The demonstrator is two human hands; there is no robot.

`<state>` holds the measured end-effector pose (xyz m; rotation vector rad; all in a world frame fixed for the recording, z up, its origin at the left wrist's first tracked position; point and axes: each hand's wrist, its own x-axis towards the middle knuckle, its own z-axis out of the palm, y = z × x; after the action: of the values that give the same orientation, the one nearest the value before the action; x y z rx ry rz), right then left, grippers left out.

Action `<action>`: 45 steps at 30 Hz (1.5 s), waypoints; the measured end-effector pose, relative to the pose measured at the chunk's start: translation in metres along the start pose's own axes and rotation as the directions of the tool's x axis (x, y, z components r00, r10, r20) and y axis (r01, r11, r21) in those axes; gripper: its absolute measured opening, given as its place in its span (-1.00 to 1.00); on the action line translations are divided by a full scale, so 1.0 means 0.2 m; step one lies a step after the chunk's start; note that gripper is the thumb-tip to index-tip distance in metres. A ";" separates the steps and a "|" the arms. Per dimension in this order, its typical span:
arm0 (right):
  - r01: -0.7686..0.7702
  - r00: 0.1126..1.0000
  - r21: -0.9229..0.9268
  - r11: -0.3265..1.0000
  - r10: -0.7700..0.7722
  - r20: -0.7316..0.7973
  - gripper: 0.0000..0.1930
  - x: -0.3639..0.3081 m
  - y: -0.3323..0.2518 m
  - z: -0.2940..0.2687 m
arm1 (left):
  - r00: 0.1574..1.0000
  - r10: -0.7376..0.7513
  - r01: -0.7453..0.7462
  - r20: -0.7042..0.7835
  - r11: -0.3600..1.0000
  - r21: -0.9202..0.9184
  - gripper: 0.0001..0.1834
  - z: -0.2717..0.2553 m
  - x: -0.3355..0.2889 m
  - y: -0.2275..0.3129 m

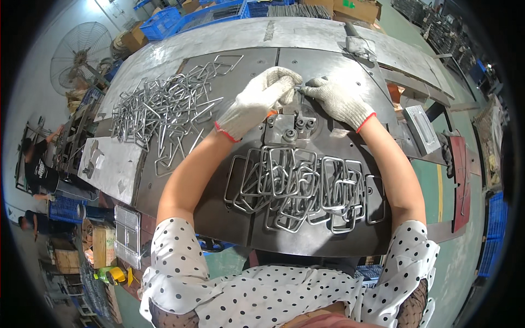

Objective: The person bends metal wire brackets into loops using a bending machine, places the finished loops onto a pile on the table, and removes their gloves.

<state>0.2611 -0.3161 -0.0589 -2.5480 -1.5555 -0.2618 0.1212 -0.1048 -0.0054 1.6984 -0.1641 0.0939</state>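
Observation:
My left hand point(261, 97) wears a white knit glove with a red cuff, its fingers curled closed just behind a small bolted metal fixture point(290, 129). Opposite it, my right hand point(334, 99), gloved the same way, has thumb and fingers pinched together. The fingertips of both hands nearly meet, and what they grip is too small and covered to make out. Between me and the fixture lies a pile of bent rectangular wire loops point(295, 186). Left of my left hand spreads a heap of open bent wire pieces point(164, 106).
The dark steel table point(219, 227) carries both piles. A grey metal block point(421, 130) sits at the right edge, and a cloth-wrapped tool point(360, 46) lies at the back right. Blue crates point(161, 23) stand beyond the table. Other people point(41, 169) are at far left, near a large fan point(80, 58).

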 end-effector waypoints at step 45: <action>-0.007 0.999 0.083 0.997 0.010 -0.038 -0.58 0.02 0.01 0.05 | 0.999 0.045 -0.044 0.023 0.997 -0.065 -0.73 0.02 0.01 -0.04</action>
<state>0.2652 -0.3112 -0.0680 -2.4711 -1.5093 -0.2389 0.1250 -0.1071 -0.0127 1.6327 -0.2210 0.1004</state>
